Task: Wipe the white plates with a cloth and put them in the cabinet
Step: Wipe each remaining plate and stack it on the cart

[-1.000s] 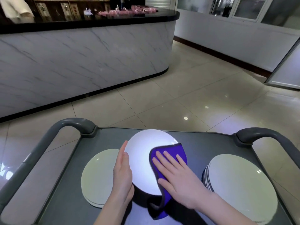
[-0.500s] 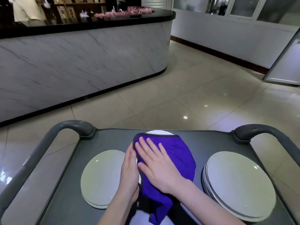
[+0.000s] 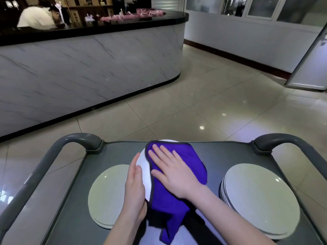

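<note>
We press flat, spread right hand [image 3: 175,174] on purple microfibre cloth [image 3: 194,167], sweep round white plate [image 3: 144,167] rim-to-rim near grey cart [image 3: 221,156] far edge; straight-fingered left hand [image 3: 134,190] braces rim.

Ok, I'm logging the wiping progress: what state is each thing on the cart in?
middle plate: mostly under purple cloth.
purple cloth: spread out, pressed down.
right hand: flat, fingers straight, on the cloth.
left hand: fingers straight against plate's left rim.
left plate stack: flat on cart, untouched.
right plate stack: flat, untouched.
</note>
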`<state>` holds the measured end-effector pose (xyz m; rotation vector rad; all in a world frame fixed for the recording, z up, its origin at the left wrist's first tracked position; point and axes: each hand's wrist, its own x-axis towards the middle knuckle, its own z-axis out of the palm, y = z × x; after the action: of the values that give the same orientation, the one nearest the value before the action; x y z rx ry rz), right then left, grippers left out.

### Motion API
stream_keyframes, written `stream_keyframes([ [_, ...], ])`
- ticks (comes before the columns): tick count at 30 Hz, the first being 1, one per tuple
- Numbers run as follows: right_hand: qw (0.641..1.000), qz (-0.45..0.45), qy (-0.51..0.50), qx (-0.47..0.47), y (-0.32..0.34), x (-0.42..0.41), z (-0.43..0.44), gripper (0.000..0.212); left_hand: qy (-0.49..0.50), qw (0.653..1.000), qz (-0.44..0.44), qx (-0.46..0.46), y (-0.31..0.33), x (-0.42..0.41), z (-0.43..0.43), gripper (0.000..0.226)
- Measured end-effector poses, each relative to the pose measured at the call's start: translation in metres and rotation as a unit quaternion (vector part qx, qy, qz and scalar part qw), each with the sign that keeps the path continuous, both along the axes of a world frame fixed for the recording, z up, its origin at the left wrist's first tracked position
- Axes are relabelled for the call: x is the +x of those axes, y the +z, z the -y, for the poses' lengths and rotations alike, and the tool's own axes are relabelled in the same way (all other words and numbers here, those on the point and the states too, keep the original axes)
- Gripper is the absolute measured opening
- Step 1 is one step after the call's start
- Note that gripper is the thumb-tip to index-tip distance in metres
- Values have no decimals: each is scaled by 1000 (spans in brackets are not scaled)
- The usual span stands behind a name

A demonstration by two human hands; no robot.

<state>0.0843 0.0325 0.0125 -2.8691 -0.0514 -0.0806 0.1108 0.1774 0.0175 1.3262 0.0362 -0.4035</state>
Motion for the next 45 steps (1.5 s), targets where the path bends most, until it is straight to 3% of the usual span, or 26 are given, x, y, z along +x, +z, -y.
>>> stream_keyframes([
  [6, 996, -33, -72, -43, -5, -22, 36, 61, 30, 999, -10, -9, 2, 9, -10, 36],
  [10, 997, -69, -15, -34, -8, -60, 20, 58, 46, 999, -1, -2, 4, 14, -12, 38],
  [15, 993, -67, 78, 56, -3, -60, -22, 55, 15, 1000, 0, -2, 1, 8, 1, 37],
  [22, 998, -19, 9, 64, 15, -17, -17, 58, -33, 998, 45, 9, 2, -2, 13, 38],
  [30, 994, -31, 95, 34, 5, -62, -20, 54, -4, 1000, 15, -5, 8, 11, -2, 32],
  [34, 997, -23, 72, -21, 1, -73, 3, 56, -5, 1000, -4, -25, 7, 9, -6, 26],
  [39, 996, -20, -29, -85, 4, -59, 45, 61, -40, 999, 13, -24, 10, 2, -6, 25],
  [42, 997, -13, -47, -60, 11, -38, 41, 59, -65, 997, 23, -21, 9, -2, -3, 29],
  [45, 1000, -18, 2, -12, 14, -28, 16, 58, -72, 997, 14, -26, 9, -4, 3, 32],
])
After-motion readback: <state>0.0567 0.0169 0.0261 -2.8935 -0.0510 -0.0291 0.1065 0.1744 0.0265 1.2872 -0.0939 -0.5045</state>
